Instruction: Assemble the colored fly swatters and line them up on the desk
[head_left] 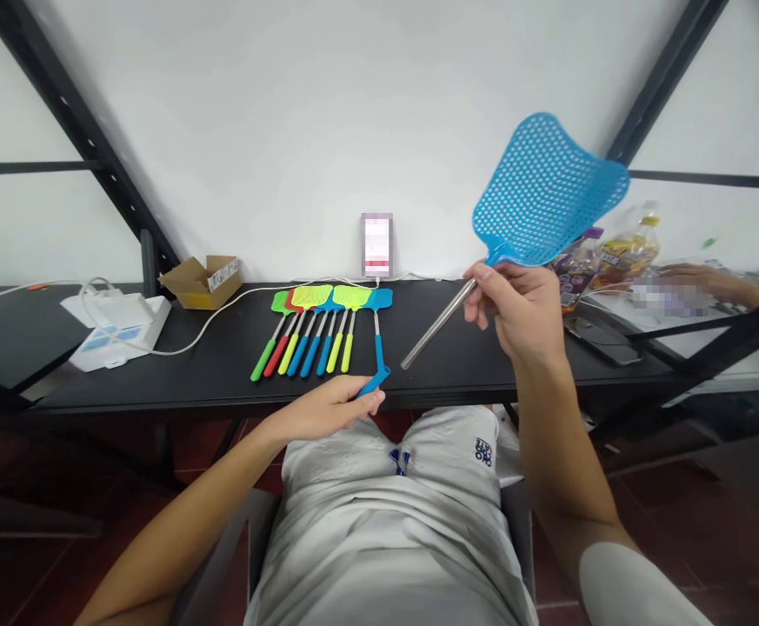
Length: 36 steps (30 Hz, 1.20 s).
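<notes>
My right hand (522, 309) is raised over the black table (483, 365), fingers pinched on the neck of a blue fly swatter (545, 191) whose bare metal rod (436, 325) slants down to the left. At the table's front edge my left hand (327, 407) is closed on a loose blue handle grip (374, 381). Beyond it lies a row of several finished swatters (317, 326) with green, red, yellow and blue handles, heads pointing at the wall.
A phone (377, 245) leans on the wall behind the row, with a cable running left to a white box (115, 326). A small cardboard box (202, 280) sits at the back left. Snack bags (604, 252) and another person's arm (718, 283) lie right.
</notes>
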Each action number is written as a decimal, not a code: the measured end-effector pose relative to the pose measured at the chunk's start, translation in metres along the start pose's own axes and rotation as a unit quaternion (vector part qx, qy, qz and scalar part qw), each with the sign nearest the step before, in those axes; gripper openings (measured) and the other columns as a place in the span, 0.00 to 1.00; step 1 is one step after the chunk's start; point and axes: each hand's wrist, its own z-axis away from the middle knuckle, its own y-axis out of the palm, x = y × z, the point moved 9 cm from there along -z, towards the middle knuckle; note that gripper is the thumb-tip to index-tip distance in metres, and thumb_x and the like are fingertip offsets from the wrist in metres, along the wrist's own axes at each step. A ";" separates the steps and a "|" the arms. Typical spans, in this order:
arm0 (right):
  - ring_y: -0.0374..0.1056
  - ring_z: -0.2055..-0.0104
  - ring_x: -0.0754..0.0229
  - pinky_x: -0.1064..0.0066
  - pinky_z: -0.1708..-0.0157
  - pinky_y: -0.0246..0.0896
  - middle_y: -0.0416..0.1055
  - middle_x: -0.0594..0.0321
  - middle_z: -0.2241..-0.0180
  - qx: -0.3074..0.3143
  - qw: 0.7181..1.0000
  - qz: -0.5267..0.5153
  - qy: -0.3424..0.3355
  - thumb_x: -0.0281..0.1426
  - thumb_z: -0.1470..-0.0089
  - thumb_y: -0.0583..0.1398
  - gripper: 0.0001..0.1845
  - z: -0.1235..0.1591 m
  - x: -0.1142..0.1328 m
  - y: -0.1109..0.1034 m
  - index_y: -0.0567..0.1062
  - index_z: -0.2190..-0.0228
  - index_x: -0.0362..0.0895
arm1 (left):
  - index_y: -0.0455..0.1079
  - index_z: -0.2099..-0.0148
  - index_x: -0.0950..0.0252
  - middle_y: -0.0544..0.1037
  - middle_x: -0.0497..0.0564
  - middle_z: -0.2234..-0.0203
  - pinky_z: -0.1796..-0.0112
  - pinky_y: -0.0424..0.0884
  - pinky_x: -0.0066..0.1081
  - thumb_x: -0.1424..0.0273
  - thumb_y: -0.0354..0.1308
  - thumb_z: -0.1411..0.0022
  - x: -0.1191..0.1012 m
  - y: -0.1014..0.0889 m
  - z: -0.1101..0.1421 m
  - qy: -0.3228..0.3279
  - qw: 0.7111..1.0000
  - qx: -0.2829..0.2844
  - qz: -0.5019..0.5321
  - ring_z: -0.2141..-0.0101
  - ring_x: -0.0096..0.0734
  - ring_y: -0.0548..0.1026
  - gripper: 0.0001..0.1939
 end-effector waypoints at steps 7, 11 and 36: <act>0.66 0.84 0.64 0.73 0.88 0.53 0.70 0.64 0.80 -0.005 0.998 -0.065 -0.017 0.44 0.47 0.66 0.17 0.000 0.002 0.000 0.75 0.72 0.42 | 0.66 0.67 0.64 0.62 0.43 0.78 0.77 0.56 0.24 0.51 0.50 0.32 -0.008 0.004 0.002 0.011 0.999 0.021 -0.023 0.78 0.23 0.58 0.22; 0.66 0.84 0.64 0.73 0.87 0.54 0.69 0.64 0.80 0.013 0.999 -0.037 -0.006 0.46 0.46 0.65 0.18 0.003 0.002 0.007 0.74 0.71 0.43 | 0.67 0.66 0.65 0.63 0.43 0.78 0.77 0.57 0.24 0.51 0.50 0.31 -0.008 0.004 0.003 0.013 1.000 0.017 -0.014 0.78 0.23 0.59 0.22; 0.69 0.82 0.64 0.73 0.86 0.57 0.74 0.64 0.77 0.127 0.989 -0.066 0.045 0.43 0.44 0.65 0.15 0.016 -0.004 0.046 0.73 0.67 0.43 | 0.67 0.65 0.66 0.58 0.41 0.80 0.79 0.52 0.23 0.53 0.52 0.32 -0.017 0.002 0.013 0.034 0.995 -0.010 0.097 0.79 0.21 0.54 0.19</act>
